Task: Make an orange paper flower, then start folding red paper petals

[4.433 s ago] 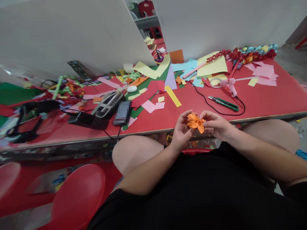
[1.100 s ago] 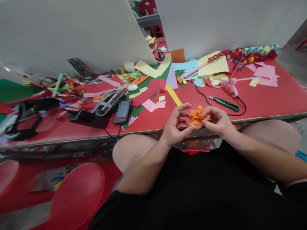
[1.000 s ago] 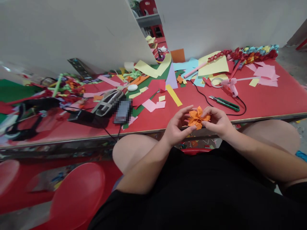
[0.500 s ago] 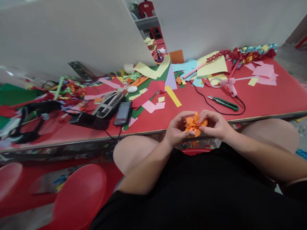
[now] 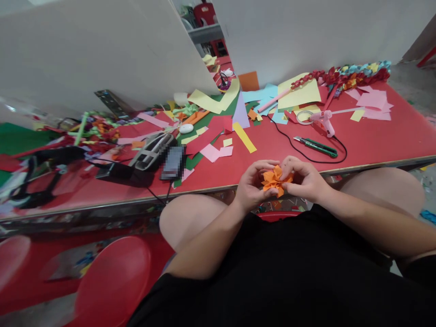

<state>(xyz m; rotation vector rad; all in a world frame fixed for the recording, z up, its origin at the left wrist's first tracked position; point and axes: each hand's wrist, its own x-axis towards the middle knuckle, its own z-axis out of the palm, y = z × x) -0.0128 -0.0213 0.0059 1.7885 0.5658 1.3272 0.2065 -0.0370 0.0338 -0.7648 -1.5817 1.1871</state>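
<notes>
An orange folded paper flower [image 5: 276, 180] is held between my two hands, just off the table's front edge and above my lap. My left hand [image 5: 254, 185] grips its left side, thumb below and fingers curled behind. From the right, my right hand [image 5: 304, 179] pinches the petals with thumb and forefinger. Both hands are closed on the flower, and parts of its right side are hidden by fingers. Beyond the right hand lie a green utility knife [image 5: 316, 147] and a pink glue gun [image 5: 325, 122] with a black cord.
The red table [image 5: 272, 141] carries paper scraps, a roll of tape [image 5: 304, 117], a phone [image 5: 173, 162], a black case [image 5: 153, 152] and a headset strap [image 5: 37, 177]. Paper chains [image 5: 361, 75] lie at the back right. A red stool [image 5: 112, 281] stands at lower left.
Fingers and petals have shifted slightly, and the flower looks turned a little in my hands. The whole view has moved a few pixels; the table items lie as before.
</notes>
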